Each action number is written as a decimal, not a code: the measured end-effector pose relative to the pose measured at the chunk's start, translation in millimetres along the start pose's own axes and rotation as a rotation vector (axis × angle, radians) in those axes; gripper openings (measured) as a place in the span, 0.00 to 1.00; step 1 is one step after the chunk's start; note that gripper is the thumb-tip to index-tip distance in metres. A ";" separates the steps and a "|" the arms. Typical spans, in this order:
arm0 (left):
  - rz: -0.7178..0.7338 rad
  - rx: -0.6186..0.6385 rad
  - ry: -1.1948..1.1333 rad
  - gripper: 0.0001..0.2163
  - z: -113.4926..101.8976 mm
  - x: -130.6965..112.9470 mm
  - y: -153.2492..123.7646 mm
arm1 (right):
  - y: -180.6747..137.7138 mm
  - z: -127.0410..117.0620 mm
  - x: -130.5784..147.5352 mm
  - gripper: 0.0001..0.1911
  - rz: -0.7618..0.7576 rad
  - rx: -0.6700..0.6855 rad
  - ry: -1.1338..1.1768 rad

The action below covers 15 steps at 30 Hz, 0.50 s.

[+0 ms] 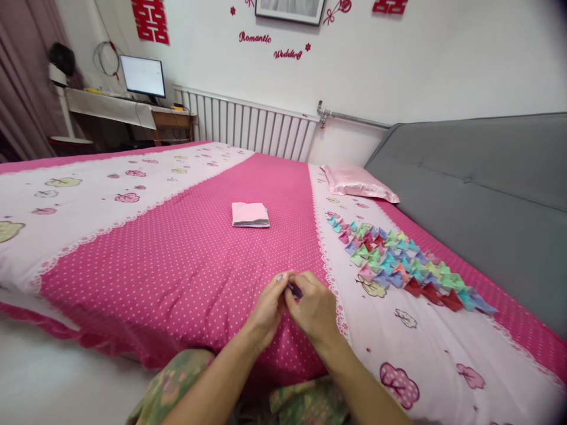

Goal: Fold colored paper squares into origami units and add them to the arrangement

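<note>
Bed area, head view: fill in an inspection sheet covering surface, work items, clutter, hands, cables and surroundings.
Surface: bed with a pink dotted and pale patterned cover, slightly wrinkled.
Work items: stack of paper, pink on top; many colourful folded papers grouped on the right; small purple paper in the hands, largely hidden.
Clutter: pink pillow near the headboard.
Hands: left hand and right hand meet, pinching the purple paper.
Cables: coiled cable against the wall.
Surroundings: radiator behind the bed; screen on a desk.
</note>
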<state>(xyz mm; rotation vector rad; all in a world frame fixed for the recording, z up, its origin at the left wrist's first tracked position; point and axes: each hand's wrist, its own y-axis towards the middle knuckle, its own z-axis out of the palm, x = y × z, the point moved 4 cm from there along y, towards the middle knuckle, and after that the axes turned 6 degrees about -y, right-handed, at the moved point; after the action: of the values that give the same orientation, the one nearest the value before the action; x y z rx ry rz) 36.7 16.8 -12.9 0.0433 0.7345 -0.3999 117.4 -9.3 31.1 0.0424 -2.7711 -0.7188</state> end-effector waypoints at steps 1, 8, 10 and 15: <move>-0.004 0.007 -0.015 0.12 0.0 0.3 0.1 | -0.3 0.0 0.5 0.07 0.004 0.003 -0.019; -0.050 -0.010 -0.130 0.10 -0.9 0.3 0.8 | -2.0 -2.0 3.3 0.07 0.041 0.048 -0.111; -0.063 -0.027 -0.145 0.10 0.7 -1.2 0.3 | -2.1 -2.9 4.0 0.07 0.044 0.062 -0.128; -0.088 -0.028 -0.144 0.10 4.2 -1.3 -1.8 | -0.9 -2.7 3.0 0.09 0.052 0.086 -0.131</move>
<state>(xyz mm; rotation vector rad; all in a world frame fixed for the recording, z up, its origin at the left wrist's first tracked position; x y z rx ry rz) 37.9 14.8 -8.7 -0.0442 0.6016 -0.4717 115.2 -11.6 33.8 -0.0610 -2.9150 -0.6089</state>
